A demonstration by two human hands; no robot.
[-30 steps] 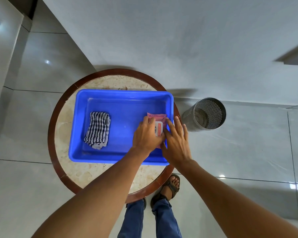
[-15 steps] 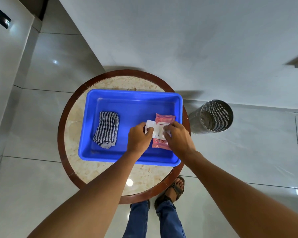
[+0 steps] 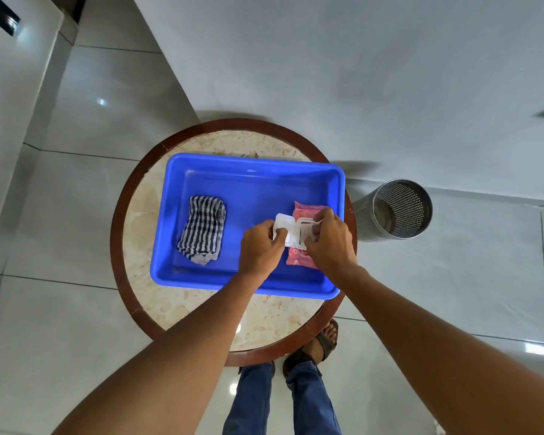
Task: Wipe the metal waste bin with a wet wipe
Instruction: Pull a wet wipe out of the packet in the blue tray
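Note:
A pink wet wipe pack (image 3: 297, 257) lies at the right end of a blue plastic tub (image 3: 252, 186). Its white flip lid (image 3: 282, 226) is swung open to the left. My left hand (image 3: 259, 246) pinches that lid and holds it back. My right hand (image 3: 330, 238) is over the pack's opening, fingertips pinched at the wipe there; the wipe itself is mostly hidden. The perforated metal waste bin (image 3: 393, 210) stands on the floor to the right of the table, apart from both hands.
The tub sits on a round marble-topped table with a wooden rim (image 3: 120, 233). A folded black-and-white striped cloth (image 3: 203, 233) lies in the tub's left end. A grey wall runs behind. My legs and sandalled feet (image 3: 311, 350) are under the table's near edge.
The pack's lid went from shut to flipped open to the left. My left hand now holds the lid, and my right hand has closed its fingers at the opening.

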